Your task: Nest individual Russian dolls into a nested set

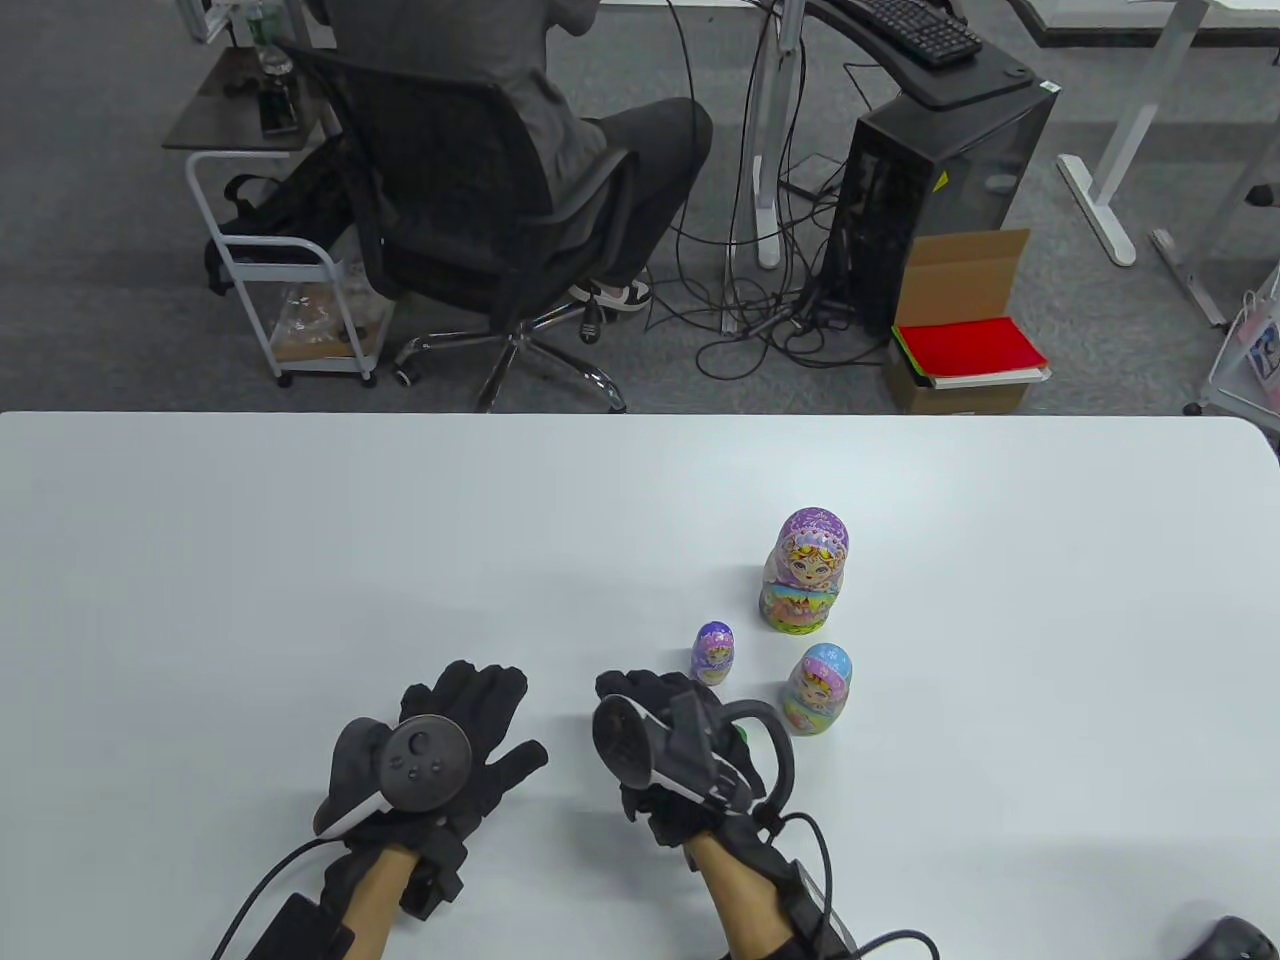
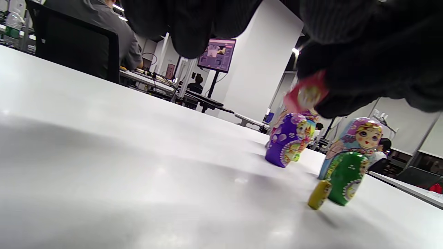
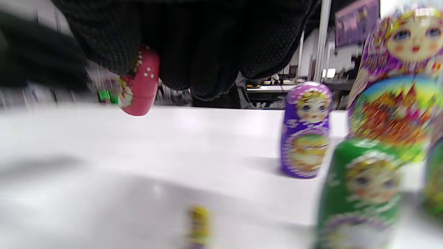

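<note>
My right hand [image 1: 650, 705] grips a small red doll [image 3: 140, 84] and holds it just above the table; the red doll [image 2: 306, 95] also shows in the left wrist view. A green doll [image 3: 360, 193] and a tiny yellow doll [image 2: 319, 194] stand under and beside that hand. A small purple doll [image 1: 712, 652], a blue doll [image 1: 820, 688] and the large purple doll [image 1: 805, 570] stand upright just beyond it. My left hand [image 1: 500, 720] rests on the table, fingers spread and empty, to the left of the right hand.
The white table [image 1: 300, 560] ends at a far edge, with an office chair and a seated person [image 1: 480, 170] beyond it. A dark object [image 1: 1235, 935] lies at the table's near right corner.
</note>
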The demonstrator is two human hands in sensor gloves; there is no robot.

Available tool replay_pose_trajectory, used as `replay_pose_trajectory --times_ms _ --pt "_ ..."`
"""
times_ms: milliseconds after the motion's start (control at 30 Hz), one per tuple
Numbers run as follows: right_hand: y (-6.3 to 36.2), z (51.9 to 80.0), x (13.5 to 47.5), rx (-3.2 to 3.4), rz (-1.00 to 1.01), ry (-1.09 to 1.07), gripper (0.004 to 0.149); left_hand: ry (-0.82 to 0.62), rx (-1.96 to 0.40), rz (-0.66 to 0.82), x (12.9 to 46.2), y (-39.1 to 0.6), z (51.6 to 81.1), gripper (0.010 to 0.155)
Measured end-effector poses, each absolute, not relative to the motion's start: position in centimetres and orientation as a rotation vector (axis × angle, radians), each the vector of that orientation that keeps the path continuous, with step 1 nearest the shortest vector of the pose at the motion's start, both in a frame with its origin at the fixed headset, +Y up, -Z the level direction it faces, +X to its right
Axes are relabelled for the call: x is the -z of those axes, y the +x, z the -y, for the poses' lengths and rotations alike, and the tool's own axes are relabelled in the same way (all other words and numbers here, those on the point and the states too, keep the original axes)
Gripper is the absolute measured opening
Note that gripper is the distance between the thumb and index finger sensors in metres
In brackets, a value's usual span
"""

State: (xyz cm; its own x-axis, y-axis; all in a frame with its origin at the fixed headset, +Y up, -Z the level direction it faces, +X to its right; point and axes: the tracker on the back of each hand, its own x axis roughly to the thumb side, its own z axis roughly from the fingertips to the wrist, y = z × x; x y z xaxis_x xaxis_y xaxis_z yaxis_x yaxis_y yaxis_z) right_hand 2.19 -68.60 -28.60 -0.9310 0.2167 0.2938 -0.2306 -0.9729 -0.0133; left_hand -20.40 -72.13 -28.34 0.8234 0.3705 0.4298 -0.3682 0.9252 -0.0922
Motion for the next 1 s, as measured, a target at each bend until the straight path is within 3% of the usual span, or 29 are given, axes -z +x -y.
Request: replay_pose_trajectory --times_ms 133,267,600,1000 --pt "3.0 69.0 27.1 -2.707 0.039 0.438 0.048 0.044 -0.322 0.514 27.3 -18.8 71.5 0.085" --pt "2.9 69.8 26.6 -2.66 -0.006 0.455 0.048 0.146 -0.288 0.566 26.5 -17.8 71.0 0.077" --pt "3.2 70.2 26.5 -2.441 -0.105 0.47 0.048 0.146 -0.294 0.604 26.5 -17.8 71.1 0.063" --pt "3.2 71.4 27.0 -2.372 -0.233 0.493 0.049 0.105 -0.302 0.653 26.5 -17.7 71.3 0.061"
